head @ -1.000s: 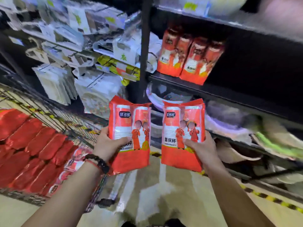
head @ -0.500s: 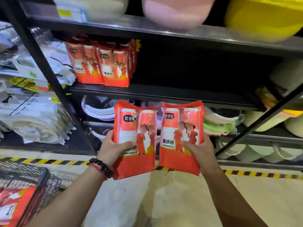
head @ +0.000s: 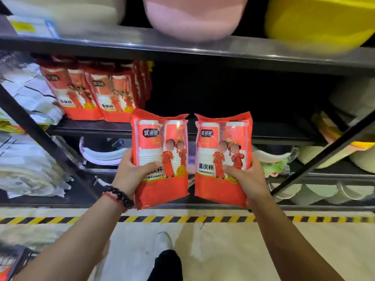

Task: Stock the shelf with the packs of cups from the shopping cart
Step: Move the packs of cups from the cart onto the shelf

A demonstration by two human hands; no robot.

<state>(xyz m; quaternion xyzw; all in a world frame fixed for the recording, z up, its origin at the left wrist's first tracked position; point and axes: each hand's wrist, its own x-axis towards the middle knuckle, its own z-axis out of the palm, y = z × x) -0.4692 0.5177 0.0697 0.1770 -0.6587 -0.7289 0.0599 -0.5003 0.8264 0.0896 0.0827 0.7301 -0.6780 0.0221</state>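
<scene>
Cup packs [head: 160, 159] gripped in both hands [head: 129, 175], seemingly nearer the shelf [head: 89, 126] than before

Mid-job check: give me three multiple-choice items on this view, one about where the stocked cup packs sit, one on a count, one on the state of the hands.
1. Where do the stocked packs stand on the middle shelf?
A. at its left end
B. at its right end
C. in its centre

2. How many packs are being held?
A. one
B. two
C. three

3. What state are the hands in?
A. both empty
B. only the left one grips
C. each grips one pack

Answers:
1. A: the red packs stand at the left end, and the shelf to their right is dark and bare.
2. B: the left pack and the right pack are held upright side by side in front of the shelf.
3. C: the left hand closes on the left pack and the right hand on the right pack.
</scene>
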